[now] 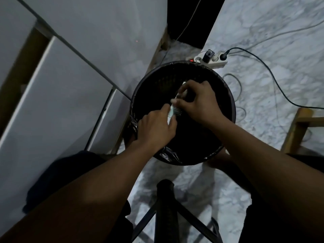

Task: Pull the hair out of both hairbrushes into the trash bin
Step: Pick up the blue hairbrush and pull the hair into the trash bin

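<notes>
A round black trash bin [226,88] with a dark liner stands on the marble floor below me. Both my hands are over its opening. My left hand [156,127] grips a pale hairbrush [172,110] by its lower end; only a small part of the brush and some bristles show between the hands. My right hand [198,100] is closed over the brush's upper part, fingertips pinched at the bristles. Any hair between the fingers is too dark to make out. A second hairbrush is not in view.
A white cabinet [52,95] stands close on the left. A power strip [213,58] with plugs and trailing cables [273,79] lies behind the bin. A wooden frame [296,130] is at the right, and a dark stool frame [164,207] is below me.
</notes>
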Demonstrator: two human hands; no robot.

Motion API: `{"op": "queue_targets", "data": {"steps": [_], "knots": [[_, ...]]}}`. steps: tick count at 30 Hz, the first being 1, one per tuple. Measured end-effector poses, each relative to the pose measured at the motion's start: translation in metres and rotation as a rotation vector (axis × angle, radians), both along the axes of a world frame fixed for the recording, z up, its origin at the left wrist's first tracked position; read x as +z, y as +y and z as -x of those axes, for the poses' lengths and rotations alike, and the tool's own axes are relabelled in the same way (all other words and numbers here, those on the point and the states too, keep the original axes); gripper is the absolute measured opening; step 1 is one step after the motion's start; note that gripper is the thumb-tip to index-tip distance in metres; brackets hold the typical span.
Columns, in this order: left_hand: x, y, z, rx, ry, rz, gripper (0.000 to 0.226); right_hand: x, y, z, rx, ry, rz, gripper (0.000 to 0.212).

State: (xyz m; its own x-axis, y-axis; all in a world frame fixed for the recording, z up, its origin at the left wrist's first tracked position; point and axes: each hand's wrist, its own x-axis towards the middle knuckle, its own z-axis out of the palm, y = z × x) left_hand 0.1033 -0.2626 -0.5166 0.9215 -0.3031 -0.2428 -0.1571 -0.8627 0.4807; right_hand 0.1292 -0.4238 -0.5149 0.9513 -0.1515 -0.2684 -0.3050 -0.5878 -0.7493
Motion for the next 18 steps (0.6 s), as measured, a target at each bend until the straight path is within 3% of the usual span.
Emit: {"op": "queue_targets", "data": {"steps": [3, 7, 12, 16, 18], "knots": [[-0.002, -0.003, -0.007, 0.045, -0.010, 0.036, 0.020, 0.000, 0.001, -0.010, -0.060, -0.050, -0.008, 0.017], [-0.006, -0.005, -0.019, 0.118, 0.015, 0.095, 0.022, -0.009, -0.006, -0.024, -0.262, 0.041, -0.112, 0.024], [-0.014, -0.006, -0.025, 0.147, 0.061, 0.087, 0.023, -0.011, -0.006, -0.028, -0.391, 0.098, -0.349, 0.016], [-0.015, -0.008, -0.028, 0.148, 0.093, 0.080, 0.023, -0.008, -0.007, -0.029, -0.278, 0.223, -0.395, 0.048], [-0.015, -0.008, -0.026, 0.130, 0.102, 0.089, 0.024, -0.009, -0.008, -0.027, -0.274, 0.237, -0.347, 0.045]]}}
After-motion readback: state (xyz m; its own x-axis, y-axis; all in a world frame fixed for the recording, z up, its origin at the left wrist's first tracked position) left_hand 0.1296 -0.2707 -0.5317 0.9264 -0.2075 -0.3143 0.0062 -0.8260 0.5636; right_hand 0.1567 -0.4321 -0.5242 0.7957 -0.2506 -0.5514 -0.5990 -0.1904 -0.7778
